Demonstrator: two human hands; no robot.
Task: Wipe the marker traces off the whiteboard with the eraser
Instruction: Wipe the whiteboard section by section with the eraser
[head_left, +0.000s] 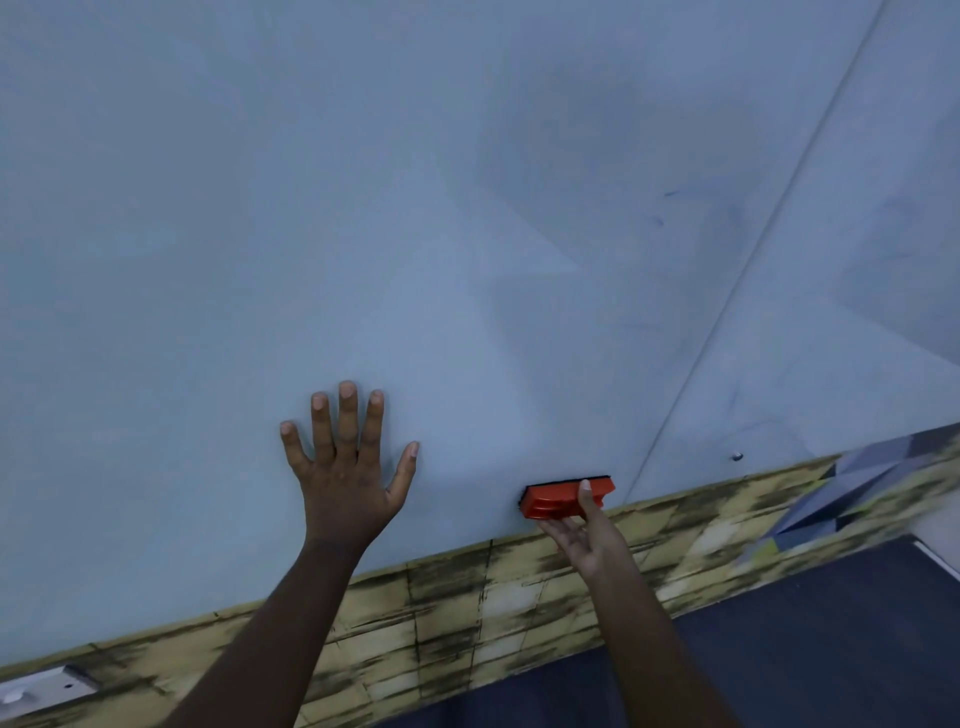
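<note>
The whiteboard (363, 208) fills most of the view, pale blue-grey with faint smudges. Small blue marker traces (667, 202) show at the upper right of centre. My left hand (345, 467) lies flat on the board with fingers spread, holding nothing. My right hand (587, 525) grips the red eraser (558, 496) from below, thumb over its front. The eraser's dark felt side presses against the board close to the bottom edge.
A seam (769, 234) runs diagonally between two board panels on the right. Below the board is a yellowish brick-pattern wall strip (467, 608), then dark floor (805, 649). A white bracket (47, 691) sits at the lower left. A small screw (736, 457) marks the right panel.
</note>
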